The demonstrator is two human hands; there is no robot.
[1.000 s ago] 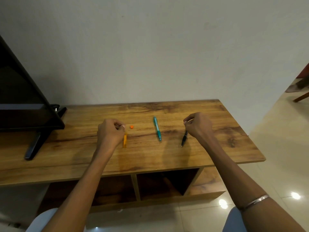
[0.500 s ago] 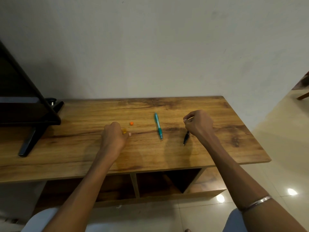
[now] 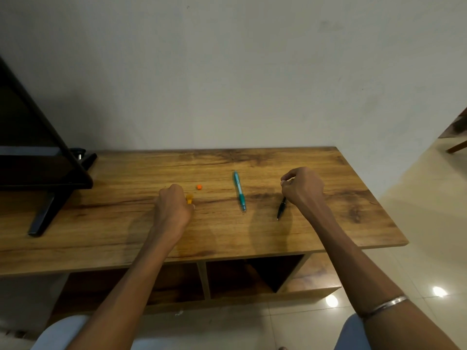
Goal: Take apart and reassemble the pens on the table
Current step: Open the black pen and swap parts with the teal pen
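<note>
My left hand (image 3: 173,209) is closed in a fist on an orange pen barrel (image 3: 189,199); only a short orange stub shows beside the knuckles. A tiny orange cap (image 3: 199,187) lies loose just beyond it. The teal pen (image 3: 239,190) lies whole in the middle of the wooden table (image 3: 121,223). The black pen (image 3: 281,208) lies to its right, with its far end under my right hand (image 3: 303,189). That hand hovers with thumb and fingertips pinched together; I see nothing clear between them.
A black TV on a stand (image 3: 43,173) fills the table's left end. The wall runs right behind the table. Open shelf compartments (image 3: 252,274) sit under the top, above a tiled floor.
My left hand has dropped lower over the orange barrel, hiding most of it. My right hand has stayed by the black pen. The view has shifted slightly.
</note>
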